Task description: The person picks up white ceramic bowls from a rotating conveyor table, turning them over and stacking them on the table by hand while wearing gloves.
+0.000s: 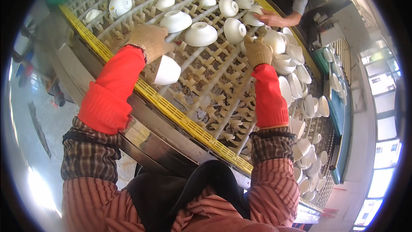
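My left hand, in a tan knit glove, is over the pegged conveyor belt, fingers spread, with no bowl visible in its grasp. Just below its thumb a white bowl stands tilted on its side. Two upturned white bowls lie to its right. My right hand, gloved alike, has its fingers bent beside a white bowl and partly in front of a smaller one; whether it grips either is hidden. Another bowl leans on the pegs just above it.
Many white bowls crowd the belt's right side. Yellow slotted guards edge the belt, beside a metal frame. Across it a co-worker's hand touches a bowl. More bowls stand on a teal surface at the right.
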The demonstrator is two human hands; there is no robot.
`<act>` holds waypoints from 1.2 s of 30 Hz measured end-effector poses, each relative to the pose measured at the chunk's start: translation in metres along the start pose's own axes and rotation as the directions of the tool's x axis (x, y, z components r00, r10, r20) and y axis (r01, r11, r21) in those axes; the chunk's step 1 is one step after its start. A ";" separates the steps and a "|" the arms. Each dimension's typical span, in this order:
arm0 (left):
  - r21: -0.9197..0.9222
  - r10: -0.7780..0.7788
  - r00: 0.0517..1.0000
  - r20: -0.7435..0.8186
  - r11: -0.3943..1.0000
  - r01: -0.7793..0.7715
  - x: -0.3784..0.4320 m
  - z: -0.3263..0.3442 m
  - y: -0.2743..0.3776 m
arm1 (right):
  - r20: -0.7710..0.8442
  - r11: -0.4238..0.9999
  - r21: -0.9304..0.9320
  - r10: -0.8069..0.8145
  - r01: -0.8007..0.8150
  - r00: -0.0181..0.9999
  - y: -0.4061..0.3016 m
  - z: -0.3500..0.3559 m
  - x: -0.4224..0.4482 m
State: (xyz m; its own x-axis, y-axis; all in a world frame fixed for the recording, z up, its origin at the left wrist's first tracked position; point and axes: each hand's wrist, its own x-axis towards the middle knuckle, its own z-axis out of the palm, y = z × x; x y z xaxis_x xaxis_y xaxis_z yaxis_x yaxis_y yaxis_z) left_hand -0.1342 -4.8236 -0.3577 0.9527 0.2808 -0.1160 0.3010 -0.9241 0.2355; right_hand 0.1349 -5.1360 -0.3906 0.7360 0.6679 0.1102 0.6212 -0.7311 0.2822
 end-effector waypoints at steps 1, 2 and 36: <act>-0.015 -0.002 1.000 -0.015 1.000 0.002 0.001 0.001 -0.002 | -0.064 0.995 0.088 -0.048 0.054 0.997 -0.001 -0.004 -0.008; -0.051 -0.008 0.999 -0.042 0.999 0.006 0.000 0.002 -0.004 | -0.129 0.978 0.176 -0.093 0.115 0.987 -0.004 -0.006 -0.016; -0.120 0.062 0.969 0.239 0.992 -0.034 -0.006 -0.016 0.026 | -0.369 0.619 0.748 0.088 0.240 0.925 -0.067 -0.112 -0.116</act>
State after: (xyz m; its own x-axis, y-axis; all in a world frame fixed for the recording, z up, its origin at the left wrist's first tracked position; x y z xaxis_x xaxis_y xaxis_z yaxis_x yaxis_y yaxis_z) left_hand -0.1313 -4.8448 -0.3356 0.9323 0.1524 -0.3281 0.2707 -0.8955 0.3533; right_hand -0.0226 -5.1491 -0.3155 0.6363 0.6050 0.4785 0.7620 -0.3966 -0.5118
